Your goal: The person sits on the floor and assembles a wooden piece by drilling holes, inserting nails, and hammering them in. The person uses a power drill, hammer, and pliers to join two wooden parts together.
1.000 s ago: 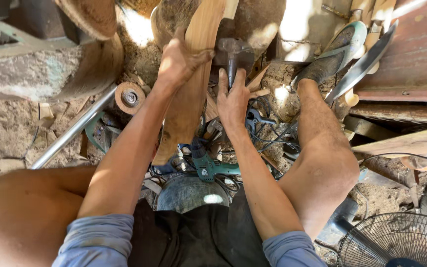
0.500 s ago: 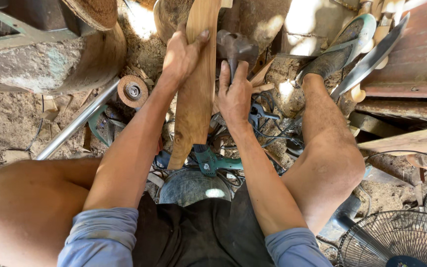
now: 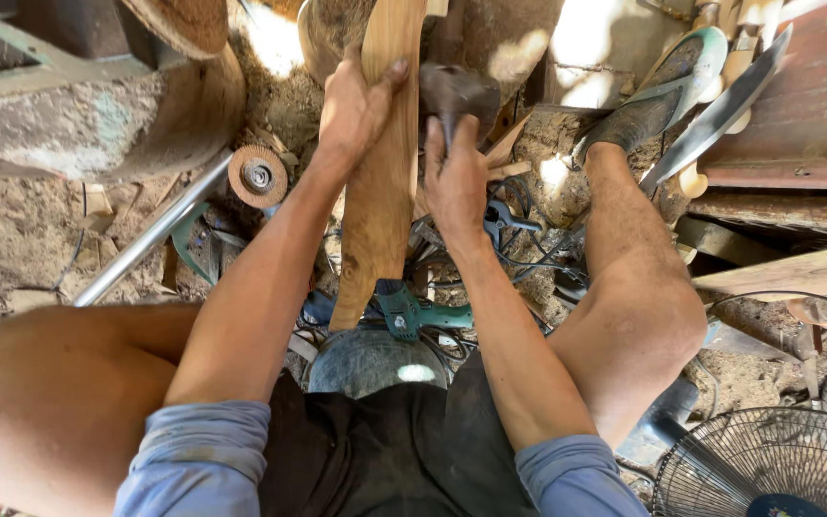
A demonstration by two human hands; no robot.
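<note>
Left hand (image 3: 354, 107) is wrapped around a long wooden plank (image 3: 380, 182), fingers over its edge near the top; the plank runs tilted from the top of the view down between the person's legs. Right hand (image 3: 456, 172) is closed on the handle of a dark-headed tool (image 3: 457, 91), its head just right of the plank, touching or nearly so. Below the plank lie a green power tool (image 3: 420, 314) and tangled cables (image 3: 519, 239) on the dirt floor. A round sanding disc (image 3: 257, 176) and a metal pipe (image 3: 150, 233) lie to the left. A fan (image 3: 768, 464) sits bottom right. Right foot wears a sandal (image 3: 667, 86).
</note>
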